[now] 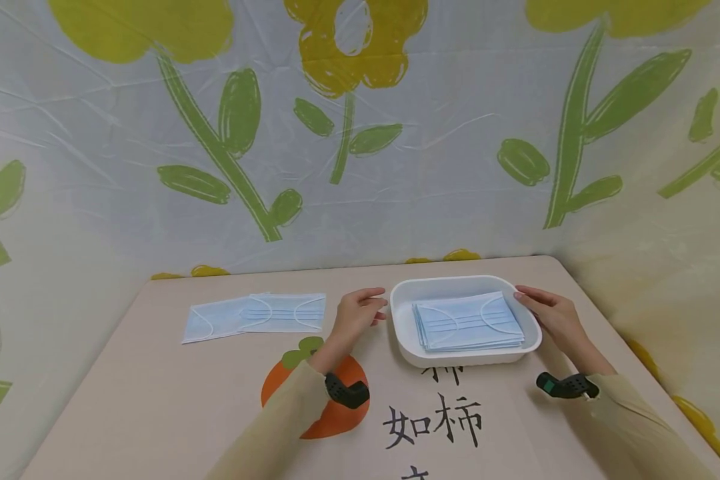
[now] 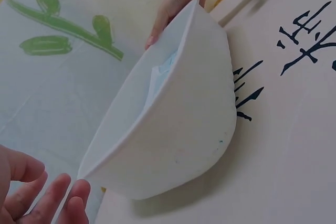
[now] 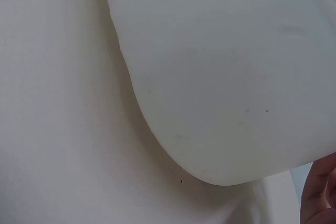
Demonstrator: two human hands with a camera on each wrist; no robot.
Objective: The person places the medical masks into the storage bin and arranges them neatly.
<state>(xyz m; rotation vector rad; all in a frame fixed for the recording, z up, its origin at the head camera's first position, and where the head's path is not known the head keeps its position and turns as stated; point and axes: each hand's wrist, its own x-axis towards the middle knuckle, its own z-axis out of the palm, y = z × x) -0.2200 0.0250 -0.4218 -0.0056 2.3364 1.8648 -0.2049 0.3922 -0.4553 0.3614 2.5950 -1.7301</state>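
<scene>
A white plastic basin [image 1: 465,359] sits at the right of the table, with a stack of light blue face masks [image 1: 471,323] in it. My right hand [image 1: 555,323] grips the basin's right end, thumb and fingers at the rim. In the right wrist view, fingers [image 3: 319,190] show at the basin's edge. My left hand [image 1: 357,317] is just off the basin's left end, its fingers loosely bent and nothing held. The left wrist view shows those fingers [image 2: 47,198] close beside the rim. Two overlapping face masks [image 1: 255,317] lie left of the left hand.
The light table [image 1: 126,400] bears a printed orange persimmon [image 1: 348,417] and black written characters [image 1: 435,423]. A white cloth [image 1: 420,220] with yellow flowers and green leaves hangs behind the table and along its sides.
</scene>
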